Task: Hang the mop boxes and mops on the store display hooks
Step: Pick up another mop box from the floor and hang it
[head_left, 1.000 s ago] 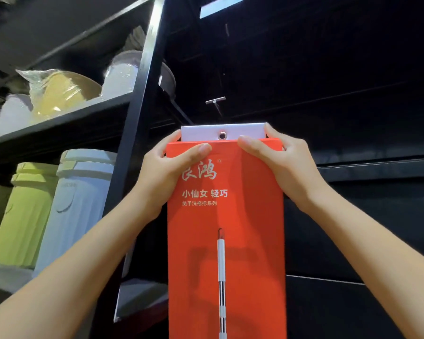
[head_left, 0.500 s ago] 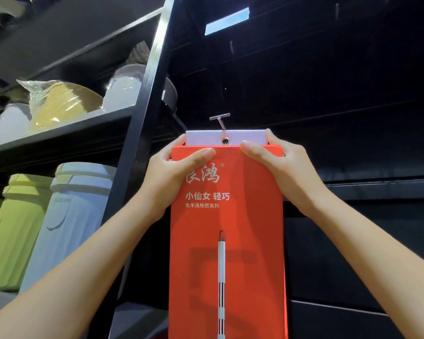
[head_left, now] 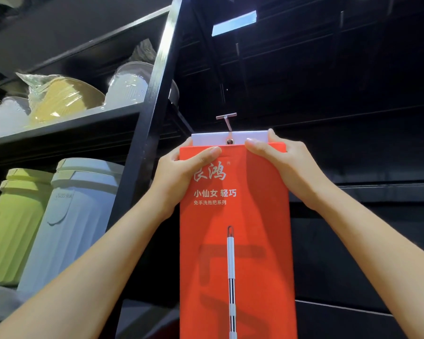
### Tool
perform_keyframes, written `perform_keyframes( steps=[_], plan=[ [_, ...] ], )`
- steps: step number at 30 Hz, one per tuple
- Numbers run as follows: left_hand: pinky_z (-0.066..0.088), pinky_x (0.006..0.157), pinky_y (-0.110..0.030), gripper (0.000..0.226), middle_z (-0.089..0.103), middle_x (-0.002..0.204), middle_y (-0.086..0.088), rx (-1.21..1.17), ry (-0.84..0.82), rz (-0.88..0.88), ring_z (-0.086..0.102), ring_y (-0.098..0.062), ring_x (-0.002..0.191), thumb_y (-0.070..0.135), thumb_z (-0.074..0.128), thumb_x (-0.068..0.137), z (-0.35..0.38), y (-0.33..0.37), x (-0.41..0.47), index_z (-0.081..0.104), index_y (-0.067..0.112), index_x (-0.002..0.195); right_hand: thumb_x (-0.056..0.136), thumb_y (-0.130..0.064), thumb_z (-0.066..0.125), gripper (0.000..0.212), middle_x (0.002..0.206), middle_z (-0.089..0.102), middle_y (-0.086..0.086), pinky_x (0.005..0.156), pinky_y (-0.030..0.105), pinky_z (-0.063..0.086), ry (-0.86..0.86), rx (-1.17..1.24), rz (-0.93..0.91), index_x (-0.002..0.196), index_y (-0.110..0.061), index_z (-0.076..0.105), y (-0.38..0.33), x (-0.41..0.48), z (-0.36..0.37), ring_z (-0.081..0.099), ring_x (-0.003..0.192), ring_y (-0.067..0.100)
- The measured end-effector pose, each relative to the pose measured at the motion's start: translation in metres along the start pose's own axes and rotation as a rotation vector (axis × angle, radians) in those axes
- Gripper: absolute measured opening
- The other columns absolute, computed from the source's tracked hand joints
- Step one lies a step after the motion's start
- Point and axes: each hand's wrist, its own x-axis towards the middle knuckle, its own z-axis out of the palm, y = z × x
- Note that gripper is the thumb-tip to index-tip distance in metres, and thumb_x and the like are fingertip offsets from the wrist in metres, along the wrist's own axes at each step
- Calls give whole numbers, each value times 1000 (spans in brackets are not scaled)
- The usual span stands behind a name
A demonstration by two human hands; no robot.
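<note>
A tall red mop box (head_left: 235, 241) with white lettering and a printed mop handle is held upright in front of a dark display wall. Its white top tab (head_left: 206, 138) has a metal eyelet (head_left: 229, 141) in the middle. A metal display hook (head_left: 227, 120) with a T-shaped end sticks out just above the tab, and its tip meets the eyelet. My left hand (head_left: 181, 172) grips the box's upper left corner, thumb on the front. My right hand (head_left: 282, 165) grips the upper right corner the same way.
A black shelf upright (head_left: 154, 106) stands just left of the box. Left of it, shelves hold a green bin (head_left: 15, 223), a pale blue bin (head_left: 76, 216) and wrapped bowls (head_left: 64, 96). The dark slat wall (head_left: 353, 118) fills the right side.
Both hands have brought the box closer to the hook: the hook stood apart above the tab, and now its tip sits at the eyelet.
</note>
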Motion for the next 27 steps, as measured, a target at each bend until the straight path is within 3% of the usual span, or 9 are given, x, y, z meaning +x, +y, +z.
perform_keyframes(
  steps=[4, 6, 11, 13, 15, 18, 21, 25, 27],
  plan=[
    [57, 71, -34, 43, 76, 94, -9, 10, 3, -41, 73, -23, 81, 40, 78, 68, 4, -6, -3, 71, 20, 106, 44, -91, 63, 129, 121, 68, 4, 94, 44, 53, -3, -41, 67, 151, -25, 35, 8, -1, 0, 65, 114, 25],
    [56, 66, -29, 14, 77, 86, -3, -2, 18, -78, 74, -18, 76, 34, 78, 71, 11, -17, -3, 75, 37, 85, 43, -93, 61, 130, 135, 59, 0, 103, 44, 48, -9, -59, 106, 150, -23, 36, 20, -5, 0, 59, 123, 24],
    [56, 60, -22, 43, 75, 71, 11, -41, 31, -166, 74, -11, 71, 23, 78, 78, 29, -41, -2, 65, 55, 54, 49, -83, 62, 120, 141, 48, -16, 100, 38, 50, 39, -39, 164, 149, -20, 39, 51, -12, 0, 60, 115, 10],
    [55, 56, -19, 35, 74, 71, 9, -61, 64, -178, 73, -9, 68, 21, 79, 77, 33, -49, 2, 67, 49, 60, 49, -81, 62, 118, 130, 49, -21, 101, 36, 50, 56, -49, 175, 148, -20, 41, 59, -9, 1, 59, 114, 7],
    [54, 57, -17, 34, 72, 80, 9, -57, 106, -206, 73, -6, 69, 23, 80, 76, 35, -61, 6, 67, 47, 97, 50, -81, 62, 115, 129, 58, -16, 100, 34, 50, 65, -69, 195, 148, -24, 41, 69, -6, 2, 61, 113, 8],
    [57, 68, -23, 102, 70, 101, 6, -29, 112, -283, 74, -7, 78, 35, 85, 65, 41, -78, 13, 31, 26, 151, 56, -79, 64, 106, 123, 63, -14, 89, 26, 51, 59, -94, 211, 146, -25, 45, 85, -6, 2, 61, 109, 5],
    [59, 77, -34, 112, 74, 98, 0, -36, 137, -322, 75, -14, 78, 38, 86, 61, 46, -97, 20, 23, 31, 154, 79, -62, 68, 79, 107, 63, -16, 74, 13, 42, 64, -76, 263, 144, -22, 47, 102, -2, 2, 58, 93, -3],
    [58, 70, -32, 105, 73, 91, 2, -30, 170, -331, 75, -14, 73, 37, 83, 70, 52, -120, 29, 20, 32, 154, 61, -86, 59, 75, 118, 59, -5, 78, 20, 42, 23, -189, 321, 108, -28, 59, 125, 8, 3, 57, 118, 17],
    [57, 68, -29, 104, 71, 94, 4, -5, 186, -333, 75, -12, 73, 41, 83, 69, 55, -131, 33, 23, 30, 153, 71, -77, 61, 77, 134, 54, 0, 86, 20, 37, 10, -210, 329, 128, -25, 58, 131, 8, 3, 48, 130, 18]
  ],
)
